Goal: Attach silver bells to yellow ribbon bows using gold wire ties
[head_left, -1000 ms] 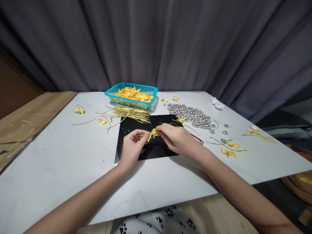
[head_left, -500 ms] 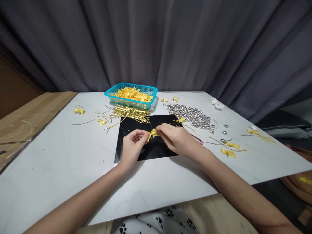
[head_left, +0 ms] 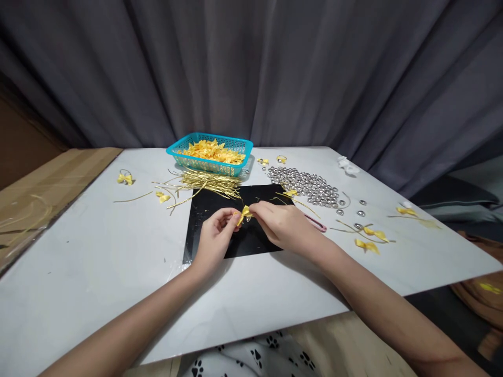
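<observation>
Over a black mat (head_left: 243,242), a yellow ribbon bow (head_left: 245,211) is pinched between my two hands. My left hand (head_left: 216,233) is closed on the bow's left loop, thumb against forefinger. My right hand (head_left: 281,222) is closed at the bow's right side, and its fingertips cover that end. A small silver bead (head_left: 248,219) shows just under the bow's middle. Whether my right fingers also grip a tie is hidden. Beyond my hands lies a bundle of gold twist ties (head_left: 210,182), with a pile of silver beads (head_left: 306,187) to its right.
A teal basket (head_left: 171,150) full of yellow bows stands at the back of the white table (head_left: 98,262). Loose bows and ties (head_left: 367,246) lie at the right. A pink-handled tool (head_left: 316,223) is partly behind my right hand. A finished-looking bow (head_left: 124,178) sits left.
My right hand has shifted slightly left, nearer my left hand, with its fingertips still at the bow. The whole view has moved a little. My left hand keeps its pinch.
</observation>
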`<state>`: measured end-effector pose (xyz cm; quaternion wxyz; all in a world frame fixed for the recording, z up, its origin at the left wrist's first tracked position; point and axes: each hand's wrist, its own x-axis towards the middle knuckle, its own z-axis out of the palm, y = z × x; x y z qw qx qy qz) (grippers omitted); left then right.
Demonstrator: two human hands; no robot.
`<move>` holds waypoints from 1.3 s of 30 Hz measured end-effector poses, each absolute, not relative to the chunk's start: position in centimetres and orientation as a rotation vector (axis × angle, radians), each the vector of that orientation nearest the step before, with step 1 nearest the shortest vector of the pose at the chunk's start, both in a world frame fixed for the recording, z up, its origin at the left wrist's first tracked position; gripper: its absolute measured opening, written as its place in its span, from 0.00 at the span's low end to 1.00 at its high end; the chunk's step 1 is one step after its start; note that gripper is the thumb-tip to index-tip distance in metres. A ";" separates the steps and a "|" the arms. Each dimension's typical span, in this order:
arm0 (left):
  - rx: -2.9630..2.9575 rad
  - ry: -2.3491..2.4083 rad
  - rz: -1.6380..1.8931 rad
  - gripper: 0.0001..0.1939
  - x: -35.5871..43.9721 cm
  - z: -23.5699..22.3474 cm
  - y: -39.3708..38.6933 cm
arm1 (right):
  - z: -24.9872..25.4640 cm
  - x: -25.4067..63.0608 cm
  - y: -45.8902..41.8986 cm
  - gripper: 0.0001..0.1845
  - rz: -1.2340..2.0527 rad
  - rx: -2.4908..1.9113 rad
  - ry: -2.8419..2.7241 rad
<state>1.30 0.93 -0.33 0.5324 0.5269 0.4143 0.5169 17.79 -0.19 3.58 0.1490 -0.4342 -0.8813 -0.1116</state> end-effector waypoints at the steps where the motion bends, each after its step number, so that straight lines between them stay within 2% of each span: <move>1: 1.284 0.983 1.235 0.11 1.3 -0.4 0.9 | 3.6 17.8 -0.2 0.10 -0.319 -1.249 -2.540; 18: 1.914 1.090 1.394 0.07 0.4 -0.7 0.4 | 1.5 16.5 -1.0 0.16 -0.239 -1.150 -2.383; 23: 2.092 1.056 1.485 0.07 0.3 -0.8 -0.2 | 1.0 15.7 -1.2 0.12 -0.255 -1.082 -2.231; 28: 2.036 1.056 1.610 0.07 0.4 -0.7 -0.3 | 1.0 14.9 -1.3 0.08 -0.032 -1.086 -1.992; 33: 2.228 0.959 1.799 0.09 0.1 -0.3 0.0 | 0.5 14.5 -1.6 0.05 0.283 -1.077 -1.846; 39: 2.422 0.776 1.925 0.13 0.0 0.1 0.0 | 0.3 14.5 -1.8 0.05 0.313 -1.006 -1.833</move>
